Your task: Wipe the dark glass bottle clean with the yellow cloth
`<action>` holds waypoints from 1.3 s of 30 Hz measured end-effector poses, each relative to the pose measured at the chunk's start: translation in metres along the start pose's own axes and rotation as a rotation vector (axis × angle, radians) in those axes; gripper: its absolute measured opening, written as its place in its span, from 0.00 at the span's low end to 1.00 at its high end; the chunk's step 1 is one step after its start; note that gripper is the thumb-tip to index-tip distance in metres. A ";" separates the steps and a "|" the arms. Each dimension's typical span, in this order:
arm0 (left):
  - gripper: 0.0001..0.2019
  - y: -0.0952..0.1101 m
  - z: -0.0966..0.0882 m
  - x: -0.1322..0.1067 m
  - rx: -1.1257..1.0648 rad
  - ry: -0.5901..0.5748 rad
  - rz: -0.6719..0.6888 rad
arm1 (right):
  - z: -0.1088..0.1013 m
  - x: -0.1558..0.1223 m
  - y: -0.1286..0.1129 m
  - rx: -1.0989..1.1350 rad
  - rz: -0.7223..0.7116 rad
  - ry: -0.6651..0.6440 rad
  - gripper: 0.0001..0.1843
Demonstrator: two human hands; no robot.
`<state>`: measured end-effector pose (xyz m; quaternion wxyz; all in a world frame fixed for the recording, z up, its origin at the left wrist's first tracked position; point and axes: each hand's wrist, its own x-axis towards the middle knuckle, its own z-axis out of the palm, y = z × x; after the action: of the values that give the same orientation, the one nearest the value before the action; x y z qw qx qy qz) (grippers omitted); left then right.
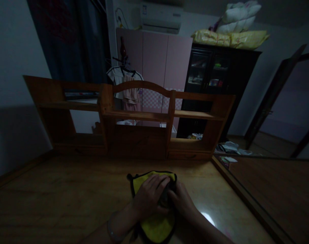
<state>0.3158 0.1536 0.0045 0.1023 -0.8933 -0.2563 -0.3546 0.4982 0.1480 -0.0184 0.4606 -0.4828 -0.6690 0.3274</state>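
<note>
A yellow cleaning cloth [158, 227] with dark edging lies on a wooden surface, bunched up in its middle. My left hand [151, 193] rests on top of it, fingers curled over the folded part. At the cloth's right side, my right hand [181, 200] is closed on its edge. Between the two hands a dark grey fold [164, 198] shows, which looks like the cloth's other face. Dim light hides some of the fingertips, and the left forearm covers the lower left of the cloth.
The wooden surface [68, 193] spreads around the cloth, with a raised rim [242, 193] along its right side. Across its far end stands a wooden shelf unit [141, 117] with open compartments and small drawers. A wall [14, 112] borders the left. Pink wardrobe [154, 61] and dark cabinet [235, 74] stand beyond.
</note>
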 end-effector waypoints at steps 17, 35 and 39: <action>0.44 0.001 0.002 0.000 -0.018 0.032 -0.028 | 0.002 0.001 0.002 0.117 -0.049 -0.066 0.16; 0.45 0.001 0.001 0.000 0.008 0.034 -0.050 | 0.002 0.000 -0.002 0.037 -0.028 -0.009 0.17; 0.44 0.001 0.002 -0.001 0.015 0.021 -0.051 | 0.002 0.003 -0.004 0.072 -0.004 -0.012 0.17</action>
<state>0.3170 0.1533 0.0026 0.1026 -0.8819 -0.2808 -0.3646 0.4950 0.1496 -0.0150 0.4744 -0.4623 -0.6606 0.3533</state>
